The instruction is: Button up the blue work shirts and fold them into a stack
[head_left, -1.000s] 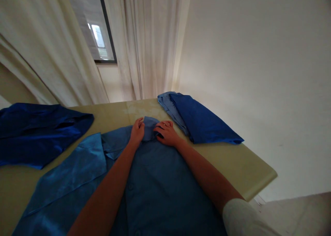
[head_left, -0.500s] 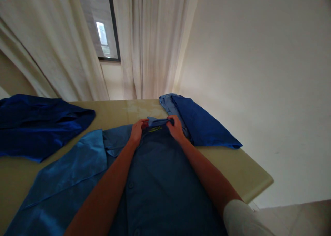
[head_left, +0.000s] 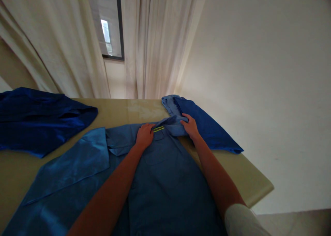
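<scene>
A grey-blue work shirt (head_left: 168, 180) lies spread on the table, its lower part running out of view toward me. My left hand (head_left: 145, 135) rests on its top edge, fingers curled on the cloth beside two short yellow stripes (head_left: 158, 129). Out to the right, my right hand (head_left: 190, 125) pinches a twisted end of the same cloth, between thumb and fingers. That end lies against a darker blue folded garment (head_left: 207, 125). On the left, a shiny lighter blue panel (head_left: 85, 149) of cloth adjoins the shirt.
Another dark blue garment (head_left: 43, 122) lies on the far left of the yellowish table (head_left: 124, 110). The table's right corner (head_left: 269, 187) juts out near a pale wall (head_left: 266, 84). Cream curtains (head_left: 157, 42) and a window (head_left: 107, 25) stand behind.
My right hand has moved right, drawing the top cloth of the shirt outward. My left hand has shifted slightly right and down onto the shirt. The yellow stripes now show more plainly.
</scene>
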`<state>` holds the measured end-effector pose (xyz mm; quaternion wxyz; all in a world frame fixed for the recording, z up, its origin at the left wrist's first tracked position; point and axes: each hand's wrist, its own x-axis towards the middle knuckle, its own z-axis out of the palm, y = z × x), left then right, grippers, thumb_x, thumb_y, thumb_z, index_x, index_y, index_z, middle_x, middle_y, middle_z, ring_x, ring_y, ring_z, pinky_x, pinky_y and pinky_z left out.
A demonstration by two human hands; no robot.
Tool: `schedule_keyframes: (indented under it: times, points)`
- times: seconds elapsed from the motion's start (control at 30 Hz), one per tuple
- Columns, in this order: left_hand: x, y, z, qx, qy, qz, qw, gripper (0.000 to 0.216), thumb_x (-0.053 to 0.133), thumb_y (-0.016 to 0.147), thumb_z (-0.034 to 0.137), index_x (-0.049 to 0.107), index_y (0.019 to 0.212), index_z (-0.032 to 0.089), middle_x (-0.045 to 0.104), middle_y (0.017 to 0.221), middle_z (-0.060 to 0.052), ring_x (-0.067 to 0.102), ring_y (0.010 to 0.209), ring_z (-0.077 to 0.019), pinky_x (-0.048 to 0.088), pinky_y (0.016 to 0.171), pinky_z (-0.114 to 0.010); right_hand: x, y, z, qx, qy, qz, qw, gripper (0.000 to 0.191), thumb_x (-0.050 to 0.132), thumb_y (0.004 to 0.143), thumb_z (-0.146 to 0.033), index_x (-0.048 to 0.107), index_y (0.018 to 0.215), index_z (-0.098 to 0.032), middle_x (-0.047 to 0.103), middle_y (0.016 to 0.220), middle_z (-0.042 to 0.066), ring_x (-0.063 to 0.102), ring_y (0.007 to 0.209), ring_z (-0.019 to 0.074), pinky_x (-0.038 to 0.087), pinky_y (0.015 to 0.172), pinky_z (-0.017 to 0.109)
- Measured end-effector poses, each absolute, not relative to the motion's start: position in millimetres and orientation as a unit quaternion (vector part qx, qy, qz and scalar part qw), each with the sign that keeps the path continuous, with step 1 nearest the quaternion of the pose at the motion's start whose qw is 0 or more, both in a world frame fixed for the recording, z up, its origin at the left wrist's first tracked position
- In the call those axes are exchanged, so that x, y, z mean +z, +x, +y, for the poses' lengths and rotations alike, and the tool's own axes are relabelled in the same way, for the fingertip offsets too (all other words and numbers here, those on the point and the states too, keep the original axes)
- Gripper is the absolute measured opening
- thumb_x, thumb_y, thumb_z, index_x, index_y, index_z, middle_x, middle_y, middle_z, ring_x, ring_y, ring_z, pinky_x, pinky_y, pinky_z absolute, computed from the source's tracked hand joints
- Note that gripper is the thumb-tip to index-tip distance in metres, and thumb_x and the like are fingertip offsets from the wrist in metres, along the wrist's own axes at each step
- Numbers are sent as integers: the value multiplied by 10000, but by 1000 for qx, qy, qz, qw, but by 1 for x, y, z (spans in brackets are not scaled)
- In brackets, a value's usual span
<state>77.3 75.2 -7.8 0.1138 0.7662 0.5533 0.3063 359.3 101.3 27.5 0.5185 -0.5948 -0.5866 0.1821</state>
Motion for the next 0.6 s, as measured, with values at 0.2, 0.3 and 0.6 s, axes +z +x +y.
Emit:
schedule_keyframes:
  times: [0.2, 0.3, 0.6]
  points:
    - [1, 82, 57, 255, 837, 484, 32, 492, 483, 966, 244, 605, 1440, 295, 628, 1363, -94, 555, 1221, -293, 439, 1050, -469, 36, 369, 101, 132, -577, -599, 540, 375, 555, 815, -316, 777, 1081, -171, 761, 1089, 94, 680, 994, 258, 515, 983, 437]
    - [-1, 86, 53, 252, 863, 435, 43, 438, 480, 1001, 366, 629, 1408, 305, 587, 1485, -72, 509, 1322, -322, 378, 1114, -519, 40, 359, 99, 165, -563, -606, 537, 415, 672, 786, -351, 756, 1161, -194, 735, 1224, 93, 656, 1127, 266, 470, 1072, 458]
    - [-13, 87, 60, 286, 857, 404, 140, 421, 492, 978, 376, 676, 1334, 246, 630, 1450, -114, 552, 1360, -314, 299, 1216, -511, 89, 292, 56, 248, -363, -818, 372, 342, 668, 901, -388, 763, 1200, -251, 744, 1214, 62, 678, 1169, 244, 510, 1077, 446]
